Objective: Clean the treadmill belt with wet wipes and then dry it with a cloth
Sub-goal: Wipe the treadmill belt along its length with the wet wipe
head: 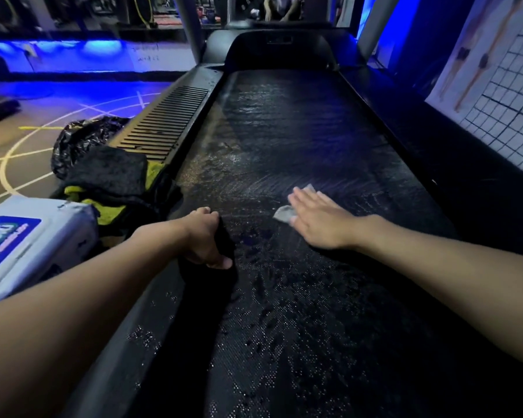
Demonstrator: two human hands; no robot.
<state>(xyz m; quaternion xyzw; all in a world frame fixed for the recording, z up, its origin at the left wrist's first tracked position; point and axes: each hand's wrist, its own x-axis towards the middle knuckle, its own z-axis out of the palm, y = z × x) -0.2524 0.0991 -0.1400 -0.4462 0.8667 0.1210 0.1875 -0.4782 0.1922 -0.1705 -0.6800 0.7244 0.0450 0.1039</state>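
Observation:
The black treadmill belt (284,140) runs away from me and shines wet in streaks. My right hand (317,220) lies flat with straight fingers on a grey wet wipe (284,213), pressing it onto the belt near the middle. A corner of the wipe shows past my fingertips. My left hand (204,241) grips a black cloth (212,285) at the belt's left edge; the cloth hangs down over the side rail. A white and blue pack of wet wipes (34,242) sits at the left, beside my left forearm.
A pile of black and yellow-green cloths (112,182) lies on the left side rail, with a black plastic bag (82,137) behind it on the floor. The ribbed left side rail (166,122) runs forward. A tiled wall (504,95) stands close on the right.

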